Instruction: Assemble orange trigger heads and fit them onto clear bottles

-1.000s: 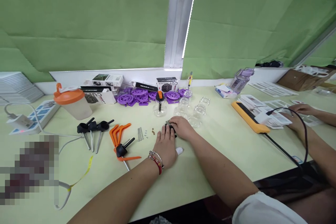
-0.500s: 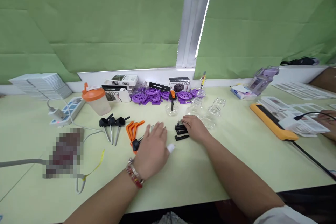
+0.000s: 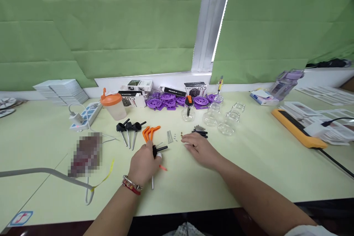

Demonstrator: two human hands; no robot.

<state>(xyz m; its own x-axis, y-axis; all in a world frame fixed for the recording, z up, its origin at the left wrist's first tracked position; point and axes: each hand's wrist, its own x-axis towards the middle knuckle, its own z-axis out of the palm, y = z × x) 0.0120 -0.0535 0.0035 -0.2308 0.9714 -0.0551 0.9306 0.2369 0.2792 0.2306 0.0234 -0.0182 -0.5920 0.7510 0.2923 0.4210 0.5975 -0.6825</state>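
My left hand (image 3: 143,165) is closed around a black plastic piece with a metal rod (image 3: 157,150); the rod's end sticks out below the fingers. An orange tip (image 3: 163,168) shows beside that hand. Just beyond lie orange levers (image 3: 151,131). My right hand (image 3: 201,149) rests low over the table, fingers apart and curved, its fingertips beside tiny brass-coloured pieces (image 3: 181,134). Between the hands are thin metal pins (image 3: 169,136) and small silvery bits (image 3: 175,137). Behind the right hand sit black strips (image 3: 204,132) and a pile of small springs or screws (image 3: 199,127).
Black holders with rods (image 3: 128,128) lie left. Purple wheel-shaped parts (image 3: 167,99) and cup holder boxes (image 3: 195,89) line the back. Clear plastic pieces (image 3: 226,128) stand right of centre. An orange-lidded cup (image 3: 114,106), a power strip (image 3: 92,112) and an orange power bank (image 3: 297,129) are farther out.
My left hand has moved left and back, and has taken hold of the black piece with the rod. My right hand has left the black strips for the brass-coloured pieces. The view has shifted left.
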